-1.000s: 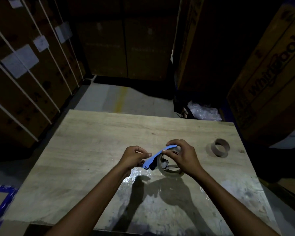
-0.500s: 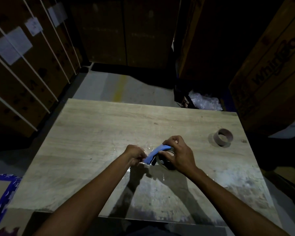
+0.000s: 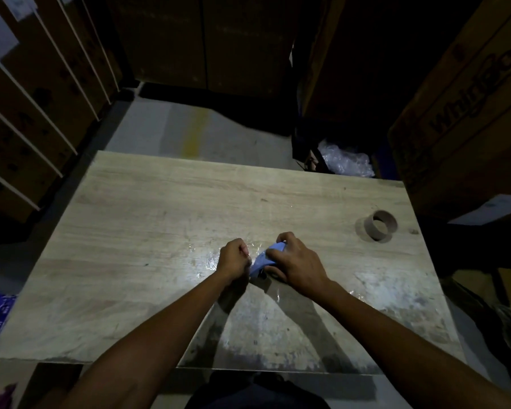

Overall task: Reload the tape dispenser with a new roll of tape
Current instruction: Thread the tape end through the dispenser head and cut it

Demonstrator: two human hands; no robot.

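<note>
right hand [image 3: 297,262] clasps blue dispenser [image 3: 266,258] | left hand [image 3: 233,258] fisted (roll hidden)

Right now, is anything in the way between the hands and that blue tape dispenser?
Nothing visible: the left hand and right hand both already grip the blue tape dispenser. The empty cardboard core sits well off to the right.

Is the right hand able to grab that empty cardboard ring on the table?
Probably yes. The cardboard ring stands alone on bare table to the right hand's side, nothing between. But that hand is gripping the blue dispenser, so it must let go first.
</note>
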